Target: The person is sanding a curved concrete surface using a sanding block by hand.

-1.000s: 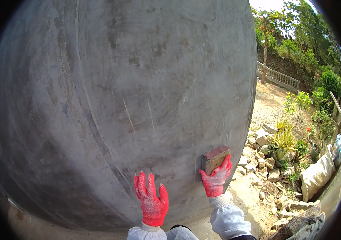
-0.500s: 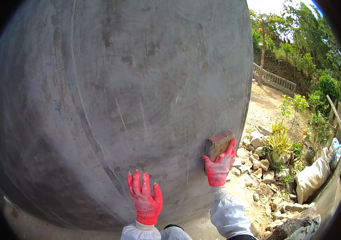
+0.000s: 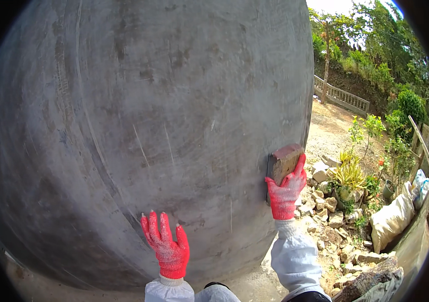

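A large grey cement wall (image 3: 189,110), bulging in the fisheye view, stands in front of me. Near its right edge, my right hand (image 3: 287,195) in a red glove grips a sanding block (image 3: 286,165). This is a wooden block wrapped in reddish-brown sandpaper, its far side held against the wall. My left hand (image 3: 168,249), also red-gloved, is lower and further left. Its fingers are spread and hold nothing, with the fingertips bare. They are at the wall, but whether they touch it I cannot tell. Whitish dust coats both gloves.
Right of the wall lie broken stones (image 3: 325,201) on sandy ground. Beyond them are a spiky yellow-green plant (image 3: 350,176), a pale sack (image 3: 393,216) and a leaning board (image 3: 418,246). A concrete balustrade (image 3: 342,95) runs at the back before trees.
My right hand has slid up and to the right along the wall with the sanding block. My left hand appears a little further left, and the whole view has shifted slightly.
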